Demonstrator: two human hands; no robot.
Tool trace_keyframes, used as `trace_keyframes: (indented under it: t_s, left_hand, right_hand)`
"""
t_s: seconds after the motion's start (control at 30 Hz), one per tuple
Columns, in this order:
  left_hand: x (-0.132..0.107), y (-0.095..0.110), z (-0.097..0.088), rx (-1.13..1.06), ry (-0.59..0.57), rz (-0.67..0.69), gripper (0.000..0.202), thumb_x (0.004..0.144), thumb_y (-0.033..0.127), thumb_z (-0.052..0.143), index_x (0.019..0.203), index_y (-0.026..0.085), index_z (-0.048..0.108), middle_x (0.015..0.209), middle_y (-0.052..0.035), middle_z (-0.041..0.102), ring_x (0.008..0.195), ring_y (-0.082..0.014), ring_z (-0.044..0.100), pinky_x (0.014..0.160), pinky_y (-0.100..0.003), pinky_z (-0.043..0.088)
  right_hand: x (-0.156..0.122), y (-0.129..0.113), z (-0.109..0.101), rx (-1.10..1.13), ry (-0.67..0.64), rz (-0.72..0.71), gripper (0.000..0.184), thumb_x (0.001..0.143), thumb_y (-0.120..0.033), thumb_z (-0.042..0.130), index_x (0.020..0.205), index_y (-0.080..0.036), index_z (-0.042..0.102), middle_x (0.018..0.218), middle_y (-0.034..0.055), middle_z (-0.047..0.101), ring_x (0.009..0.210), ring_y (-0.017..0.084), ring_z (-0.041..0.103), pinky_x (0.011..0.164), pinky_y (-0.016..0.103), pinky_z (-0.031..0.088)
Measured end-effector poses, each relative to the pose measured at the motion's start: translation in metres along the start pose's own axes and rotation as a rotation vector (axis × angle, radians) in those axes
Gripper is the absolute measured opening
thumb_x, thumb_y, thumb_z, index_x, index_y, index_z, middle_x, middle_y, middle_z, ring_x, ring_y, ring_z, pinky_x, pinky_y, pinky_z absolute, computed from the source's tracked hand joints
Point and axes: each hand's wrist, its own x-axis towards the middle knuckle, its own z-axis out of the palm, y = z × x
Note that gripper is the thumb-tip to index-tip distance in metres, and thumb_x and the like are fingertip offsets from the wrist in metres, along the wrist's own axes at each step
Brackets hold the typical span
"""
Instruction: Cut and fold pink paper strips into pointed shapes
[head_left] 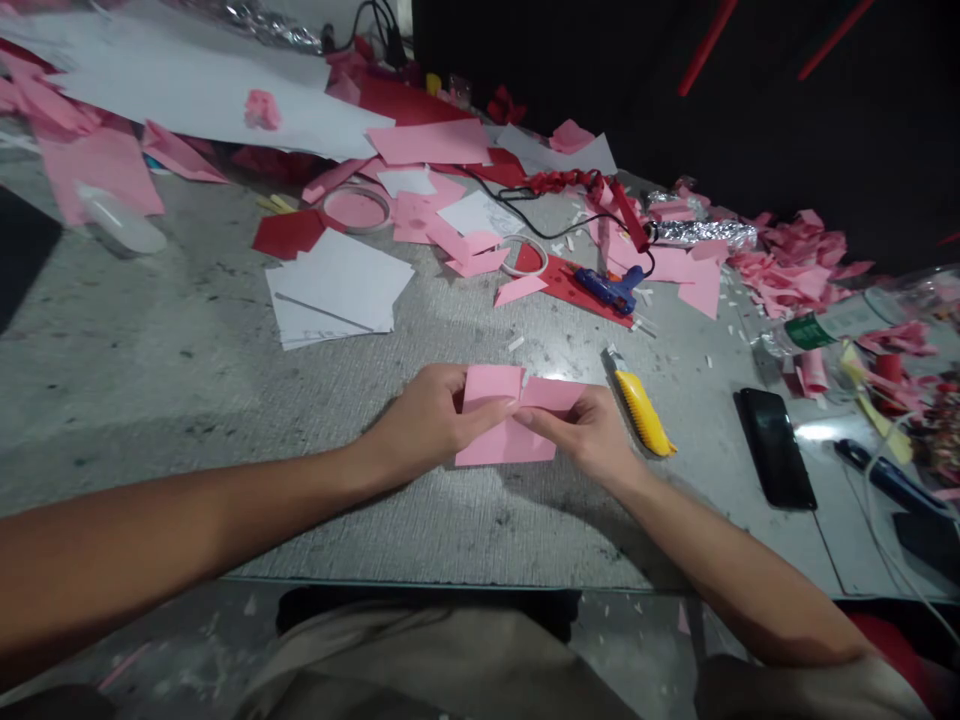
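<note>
A piece of pink paper point(506, 443) is held between my two hands, just above the grey table. A slit or gap at its upper edge parts a left section from a right one. My left hand point(442, 415) pinches the left section, thumb laid across the front. On the other side my right hand point(589, 430) pinches the right section, its thumb tip close to the left thumb. The fingers behind the paper are hidden. To the right of my right hand lies a yellow utility knife point(643, 410), touched by neither hand.
Stacked white paper point(337, 290) lies beyond my left hand. Farther back are a blue glue gun point(611, 288), tape rolls point(358, 208) and pink scraps. On the right lie a black phone point(775, 447) and a plastic bottle point(840, 320). The table's front edge point(450, 583) runs near my body.
</note>
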Motion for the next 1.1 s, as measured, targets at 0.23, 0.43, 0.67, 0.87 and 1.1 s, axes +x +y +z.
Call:
trace_keyframes:
  t_s: [0.23, 0.43, 0.67, 0.87, 1.1]
  left_hand:
    - [0.0019, -0.0007, -0.002, 0.014, -0.025, 0.02, 0.03, 0.098, 0.043, 0.066, 0.086, 0.017, 0.074, 0.076, 0.0003, 0.067, 0.067, -0.0129, 0.057, 0.059, -0.023, 0.04]
    - [0.0024, 0.0002, -0.0011, -0.009, -0.018, -0.013, 0.029, 0.095, 0.042, 0.067, 0.086, 0.015, 0.075, 0.073, -0.0007, 0.067, 0.064, -0.0136, 0.058, 0.057, -0.023, 0.041]
    - [0.0042, 0.0, -0.0001, -0.063, 0.013, -0.033, 0.031, 0.092, 0.043, 0.071, 0.081, 0.015, 0.072, 0.072, -0.0005, 0.066, 0.063, -0.0131, 0.058, 0.054, -0.022, 0.041]
    - [0.0026, 0.0033, 0.0003, -0.02, 0.069, 0.004, 0.031, 0.093, 0.044, 0.07, 0.088, 0.014, 0.076, 0.079, -0.0031, 0.072, 0.07, -0.0151, 0.062, 0.059, -0.023, 0.045]
    - [0.0022, 0.0014, 0.0001, 0.002, 0.019, -0.012, 0.034, 0.092, 0.047, 0.071, 0.089, 0.014, 0.077, 0.077, -0.0039, 0.072, 0.066, -0.0156, 0.061, 0.056, -0.024, 0.044]
  right_hand:
    - [-0.0021, 0.0015, 0.0027, -0.029, 0.04, -0.03, 0.025, 0.087, -0.042, 0.081, 0.087, -0.018, 0.084, 0.073, 0.0028, 0.072, 0.063, 0.015, 0.059, 0.058, 0.029, 0.05]
    - [-0.0037, 0.0033, 0.0045, -0.063, 0.065, -0.065, 0.023, 0.088, -0.041, 0.08, 0.085, -0.019, 0.084, 0.072, 0.0021, 0.071, 0.062, 0.015, 0.058, 0.056, 0.029, 0.048]
    - [-0.0015, 0.0044, 0.0029, -0.024, 0.092, -0.079, 0.025, 0.085, -0.044, 0.083, 0.089, -0.019, 0.085, 0.077, 0.0037, 0.076, 0.066, 0.017, 0.063, 0.059, 0.029, 0.051]
    - [0.0006, 0.0036, 0.001, -0.028, 0.03, -0.024, 0.026, 0.082, -0.041, 0.084, 0.091, -0.017, 0.084, 0.083, 0.0064, 0.079, 0.07, 0.019, 0.068, 0.064, 0.032, 0.057]
    - [0.0, 0.0046, 0.0028, 0.023, 0.031, -0.04, 0.026, 0.084, -0.043, 0.083, 0.092, -0.018, 0.085, 0.086, 0.0064, 0.08, 0.073, 0.02, 0.07, 0.066, 0.032, 0.058]
